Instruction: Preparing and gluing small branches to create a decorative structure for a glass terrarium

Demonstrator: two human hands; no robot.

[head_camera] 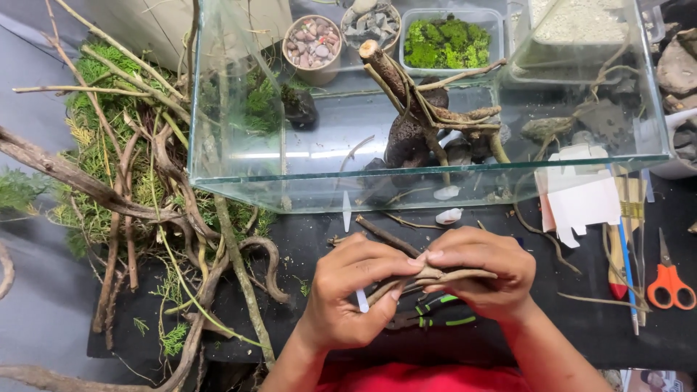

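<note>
Just in front of the glass tank [428,109], the left hand [348,294] and right hand [483,272] both pinch a few thin brown twigs [443,277]. The twigs look dry, bent and knobby. They could snap if the fingers squeeze or bend too hard.

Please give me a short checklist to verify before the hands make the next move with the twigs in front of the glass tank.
1. Both hands grip the twigs: ok, left hand and right hand pinch them together.
2. White tie at the left fingers fastened: cannot tell.
3. Pliers within reach: ok, lying under the hands.
4. Scissors away from the hands: ok, far right on the mat.
5. Driftwood in the glass tank stable: cannot tell.
</note>
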